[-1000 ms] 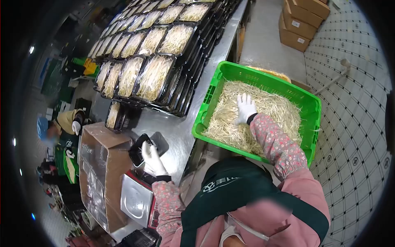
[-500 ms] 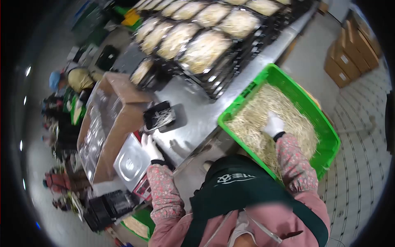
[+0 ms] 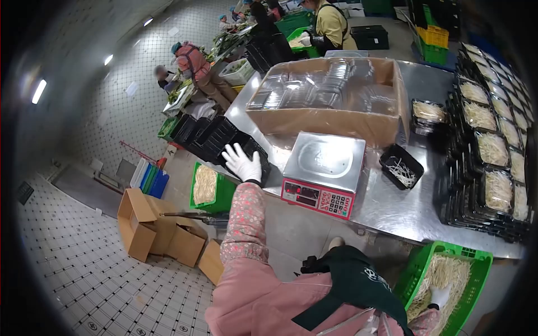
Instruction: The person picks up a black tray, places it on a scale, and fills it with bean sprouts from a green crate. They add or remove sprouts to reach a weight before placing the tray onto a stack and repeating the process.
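My left hand (image 3: 244, 163), in a white glove, is stretched out with fingers spread over the edge of the stacked black trays (image 3: 221, 137). My right hand (image 3: 440, 295), also gloved, rests in the pale sprouts (image 3: 453, 274) inside a green crate (image 3: 483, 274) at the lower right; its fingertips are hard to make out. Between the hands stands a red and silver scale (image 3: 330, 159) with a bare plate. A black tray (image 3: 402, 167) holding a few white strands lies right of the scale.
Behind the scale is a cardboard box (image 3: 325, 120) of clear plastic lids. Filled trays (image 3: 493, 148) are stacked at the right. Another green crate (image 3: 216, 196) and open cartons (image 3: 162, 229) stand on the floor at left. Co-workers (image 3: 330, 25) are at the back.
The view has swung left. My left hand has moved from beside the scale to the stacked black trays, fingers spread. My right hand is still in the sprout crate.
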`<state>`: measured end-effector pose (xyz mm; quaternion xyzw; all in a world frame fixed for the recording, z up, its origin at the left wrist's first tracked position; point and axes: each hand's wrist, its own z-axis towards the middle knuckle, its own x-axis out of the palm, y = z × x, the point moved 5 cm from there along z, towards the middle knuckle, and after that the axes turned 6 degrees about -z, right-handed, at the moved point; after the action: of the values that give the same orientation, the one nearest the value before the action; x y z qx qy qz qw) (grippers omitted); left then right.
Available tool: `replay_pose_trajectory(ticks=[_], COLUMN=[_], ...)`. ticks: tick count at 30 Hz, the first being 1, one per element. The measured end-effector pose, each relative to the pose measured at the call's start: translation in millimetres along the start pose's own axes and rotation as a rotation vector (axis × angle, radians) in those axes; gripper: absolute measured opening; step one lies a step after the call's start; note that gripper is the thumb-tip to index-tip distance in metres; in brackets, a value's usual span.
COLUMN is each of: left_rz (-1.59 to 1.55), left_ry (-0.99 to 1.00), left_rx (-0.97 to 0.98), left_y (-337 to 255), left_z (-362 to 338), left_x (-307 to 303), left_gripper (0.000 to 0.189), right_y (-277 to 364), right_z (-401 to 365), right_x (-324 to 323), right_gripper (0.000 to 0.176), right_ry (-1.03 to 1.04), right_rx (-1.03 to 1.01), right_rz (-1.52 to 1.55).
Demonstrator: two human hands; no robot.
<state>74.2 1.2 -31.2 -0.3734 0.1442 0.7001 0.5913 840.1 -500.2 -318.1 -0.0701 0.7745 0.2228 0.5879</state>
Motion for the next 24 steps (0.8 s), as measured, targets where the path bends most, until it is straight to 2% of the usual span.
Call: replay_pose_trajectory(ticks=[1, 2, 3, 4, 5, 6, 7, 8, 9, 10, 13, 15, 17, 18, 19, 20, 21, 22, 23, 24], left_rz=[0.104, 0.233, 0.346, 0.335, 0.238, 0.219, 0.085, -0.131, -0.132, -0.306, -0.296, -0.538, -0.81, -0.968, -1.079, -1.093, -1.14, -1.208, -1.198, -1.193], left_ry=[0.042, 0.189, 0.33, 0.434, 0.524, 0.361, 0.155, 0.089, 0.059, -0.003, -0.108, -0.061, 0.114, 0.293, 0.477, 0.595, 0.712, 0.852, 0.885, 0.934], left_rx=[-0.03, -0.092, -0.124, -0.144, -0.124, -0.027, 0.123, 0.188, 0.117, -0.028, 0.115, 0.232, 0.474, 0.533, 0.57, 0.681, 0.772, 0.79, 0.873, 0.875], left_y=[34, 62, 90, 119, 144, 131, 136, 156, 153, 164, 102, 19, -66, -107, -147, -182, -211, -234, -251, -266], left_z=[11, 18, 21, 21, 31, 31, 32, 40, 46, 54, 63, 39, -13, -48, -89, -133, -175, -212, -245, -271], left_x=[12, 21, 35, 52, 66, 45, 40, 51, 42, 45, -8, -42, -50, -47, -47, -47, -42, -34, -24, -12], left_gripper=[0.08, 0.074, 0.061, 0.044, 0.034, 0.025, 0.018, 0.018, 0.02, 0.022, 0.019, 0.015, 0.015, 0.017, 0.016, 0.016, 0.015, 0.016, 0.016, 0.016], right_y=[10, 26, 36, 37, 27, 14, 23, 6, 9, 24, 49, 38, 31, 56, 53, 63, 98, 112, 120, 112], right_z=[-4, -13, -21, -19, -8, -8, -15, -6, -11, -18, -31, -26, -17, -33, -30, -41, -65, -74, -78, -74], right_x=[-5, -18, -29, -30, -18, -11, -18, -4, -8, -19, -40, -32, -29, -53, -42, -44, -69, -73, -72, -66], right_gripper=[0.097, 0.097, 0.097, 0.1, 0.102, 0.104, 0.106, 0.107, 0.107, 0.109, 0.123, 0.132, 0.136, 0.135, 0.135, 0.139, 0.144, 0.149, 0.149, 0.148], right_ry=[0.023, 0.044, 0.063, 0.106, 0.033, -0.043, 0.035, -0.029, -0.041, 0.013, 0.074, 0.045, -0.079, -0.074, -0.131, -0.071, 0.083, 0.136, 0.152, 0.123], right_rx=[0.012, 0.032, 0.061, 0.068, 0.01, -0.031, 0.051, -0.027, -0.028, 0.063, 0.061, -0.015, -0.165, -0.13, -0.194, -0.141, 0.062, 0.108, 0.098, 0.122], right_rz=[0.004, 0.004, 0.002, -0.017, -0.039, -0.068, -0.047, -0.026, -0.029, -0.11, -0.037, 0.033, 0.174, 0.109, -0.006, 0.022, -0.085, -0.199, -0.269, -0.281])
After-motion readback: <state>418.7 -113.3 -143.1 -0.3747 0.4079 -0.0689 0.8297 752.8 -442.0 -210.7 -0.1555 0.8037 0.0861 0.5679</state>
